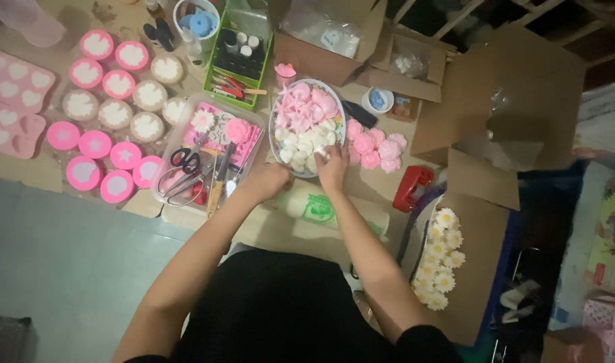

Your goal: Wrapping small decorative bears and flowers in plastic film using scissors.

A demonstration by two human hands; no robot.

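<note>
Brimming bowl [275,121], pink & white wax shapes [306,128].

Black short-sleeved top, bare forearms, no rings, watch or gloves visible

Bowl [276,107] right of scissors tray [176,138]

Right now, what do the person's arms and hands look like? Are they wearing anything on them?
Both arms are bare from above the elbow down. No sleeves cover them, only dark black clothing at the shoulders and body. The left hand and right hand wear no gloves. No rings, watch or bracelets can be made out in this dim, blurry view.
</note>
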